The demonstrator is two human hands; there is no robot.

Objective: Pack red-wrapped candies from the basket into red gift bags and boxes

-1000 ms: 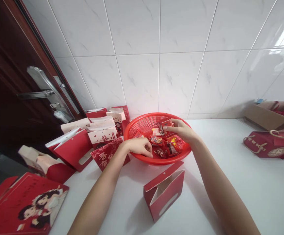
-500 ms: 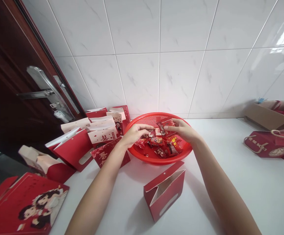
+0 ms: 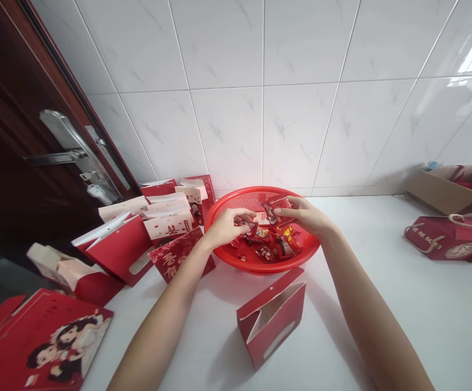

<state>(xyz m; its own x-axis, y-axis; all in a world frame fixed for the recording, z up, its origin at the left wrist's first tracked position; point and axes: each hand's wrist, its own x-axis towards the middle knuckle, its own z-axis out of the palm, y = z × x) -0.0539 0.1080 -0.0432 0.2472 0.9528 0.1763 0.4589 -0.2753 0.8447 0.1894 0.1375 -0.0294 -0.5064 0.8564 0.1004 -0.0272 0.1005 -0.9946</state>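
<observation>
A round red plastic basket (image 3: 236, 264) stands against the wall with several wrapped candies (image 3: 287, 243) inside. Over its left side, my left hand (image 3: 228, 227) is closed on a small dark red wrapped candy (image 3: 245, 223). My right hand (image 3: 306, 215), at the basket's right side, grips a larger red candy packet (image 3: 275, 210) between thumb and fingers. In front of the basket, between my forearms, a red paper gift box (image 3: 274, 320) stands upright with its top open.
Several red and cream gift boxes (image 3: 117, 247) stand at the left, near a brown door (image 3: 11, 108). A large red bag with a cartoon couple (image 3: 44, 336) lies front left. On the right are a rope-handled red box (image 3: 450, 239) and a cardboard box (image 3: 443, 193).
My left hand has closed on a small candy and lifted it slightly from the pile. My right hand keeps its packet in nearly the same place. The view has shifted slightly.
</observation>
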